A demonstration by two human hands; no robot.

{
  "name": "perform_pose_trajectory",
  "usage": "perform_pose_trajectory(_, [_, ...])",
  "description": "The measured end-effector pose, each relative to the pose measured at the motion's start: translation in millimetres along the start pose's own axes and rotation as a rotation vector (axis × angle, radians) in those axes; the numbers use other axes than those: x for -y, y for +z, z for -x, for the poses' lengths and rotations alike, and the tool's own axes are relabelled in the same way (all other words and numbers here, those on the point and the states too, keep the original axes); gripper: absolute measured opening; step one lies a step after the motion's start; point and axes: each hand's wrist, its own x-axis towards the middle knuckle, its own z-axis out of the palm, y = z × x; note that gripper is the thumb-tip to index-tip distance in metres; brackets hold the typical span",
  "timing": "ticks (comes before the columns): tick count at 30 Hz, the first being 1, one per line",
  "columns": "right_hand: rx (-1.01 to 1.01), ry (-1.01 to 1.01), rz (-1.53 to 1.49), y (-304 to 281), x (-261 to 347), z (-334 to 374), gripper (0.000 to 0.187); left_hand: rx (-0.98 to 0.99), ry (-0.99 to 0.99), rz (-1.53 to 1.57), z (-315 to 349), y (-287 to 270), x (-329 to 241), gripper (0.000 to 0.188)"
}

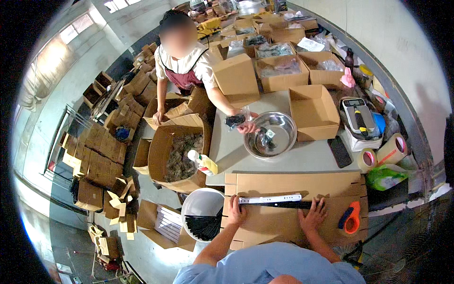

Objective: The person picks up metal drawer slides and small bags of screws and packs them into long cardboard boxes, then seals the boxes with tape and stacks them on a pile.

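A silver-white drawer slide [272,199] lies on a flat brown cardboard sheet [269,232] in front of me. Along its near side runs a black rail [283,205], its right part reaching toward my right hand. My left hand [236,212] rests at the left end of the two pieces, fingers stretched and touching that end. My right hand [313,215] lies on the cardboard with fingers spread, at the black rail's right end. Right of it is an orange-and-dark tape dispenser [350,218]. A white bucket [201,196] holding several black rails stands left of my left hand.
Across the table, a person holds a small bag of dark parts [235,120] beside a steel bowl [283,120]. Open cartons [314,113] fill the back. A phone [339,151], tape rolls [392,149] and a scale [358,116] lie at right; a bottle [203,163] stands left.
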Motion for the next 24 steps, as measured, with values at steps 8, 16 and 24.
perform_pose_trajectory(8, [0.0, -0.032, 0.008, 3, 0, -4, 0.078, -0.012, -0.012, 0.031, 3, 8, 9, 0.051])
perform_pose_trajectory(16, [-0.022, -0.053, 0.012, 6, -3, -2, 0.08, 0.009, 0.017, 0.014, 0, 2, 4, 0.052])
perform_pose_trajectory(24, [0.001, -0.022, 0.063, 1, 0, 0, 0.076, 0.033, -0.028, 0.002, 1, 5, 6, 0.053])
